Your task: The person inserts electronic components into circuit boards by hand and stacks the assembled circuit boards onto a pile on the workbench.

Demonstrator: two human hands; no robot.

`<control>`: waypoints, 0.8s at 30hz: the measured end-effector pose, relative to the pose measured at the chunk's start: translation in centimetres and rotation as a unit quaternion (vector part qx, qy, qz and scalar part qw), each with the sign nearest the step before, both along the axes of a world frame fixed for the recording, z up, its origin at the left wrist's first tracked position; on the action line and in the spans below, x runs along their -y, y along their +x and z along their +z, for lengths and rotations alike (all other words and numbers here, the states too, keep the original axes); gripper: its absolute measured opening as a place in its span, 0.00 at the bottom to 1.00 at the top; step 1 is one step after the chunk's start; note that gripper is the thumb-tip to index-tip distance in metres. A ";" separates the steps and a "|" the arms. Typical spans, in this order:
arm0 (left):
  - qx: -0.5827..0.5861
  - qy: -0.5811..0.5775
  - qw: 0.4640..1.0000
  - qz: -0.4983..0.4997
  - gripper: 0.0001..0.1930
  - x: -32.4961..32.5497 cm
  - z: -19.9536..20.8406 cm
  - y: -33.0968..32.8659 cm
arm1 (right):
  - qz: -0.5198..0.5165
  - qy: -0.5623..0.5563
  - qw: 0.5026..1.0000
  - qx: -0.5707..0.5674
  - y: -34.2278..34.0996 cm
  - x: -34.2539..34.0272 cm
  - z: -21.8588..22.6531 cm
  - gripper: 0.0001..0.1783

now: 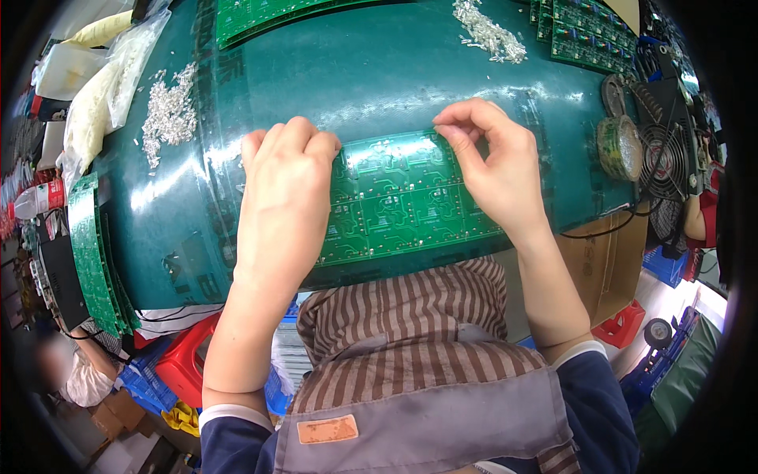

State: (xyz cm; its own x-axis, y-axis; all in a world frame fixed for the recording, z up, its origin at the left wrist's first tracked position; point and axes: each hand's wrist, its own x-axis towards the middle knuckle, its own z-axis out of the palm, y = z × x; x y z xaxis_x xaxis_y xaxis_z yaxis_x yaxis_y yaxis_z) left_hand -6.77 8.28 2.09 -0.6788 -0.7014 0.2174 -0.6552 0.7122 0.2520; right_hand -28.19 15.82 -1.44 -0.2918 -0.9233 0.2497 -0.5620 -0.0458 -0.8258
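Observation:
A green printed circuit board (403, 201) lies on the green tabletop in front of me, its solder-dotted surface facing up. My left hand (288, 186) rests over the board's left end with its fingers curled downward; the fingertips are hidden behind the hand. Above the board's far right corner, my right hand (493, 154) pinches thumb and forefinger together; anything between them is too small to make out. A loose pile of small clear parts (169, 110) lies beyond my left hand. Another pile of small clear parts (491, 33) sits at the far right.
More circuit boards stand at the far edge (268, 17), the far right (592, 35) and the left edge (95, 245). A roll of tape (620, 148) and a black fan (662, 158) are at the right. Plastic bags (110, 87) and a bottle (38, 199) line the left.

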 end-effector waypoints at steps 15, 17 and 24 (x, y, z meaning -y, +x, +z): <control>-0.184 0.053 0.980 0.060 0.08 -0.3 -3.1 1.8 | 0.029 0.021 0.998 -0.047 0.2 0.3 0.9 0.05; -0.191 0.109 0.974 0.059 0.08 0.3 -2.4 2.3 | 0.036 0.010 0.998 -0.051 0.0 0.1 0.9 0.04; -0.156 0.008 0.942 0.299 0.10 7.4 -2.5 8.0 | 0.029 0.012 0.996 -0.081 -0.1 -0.3 0.9 0.04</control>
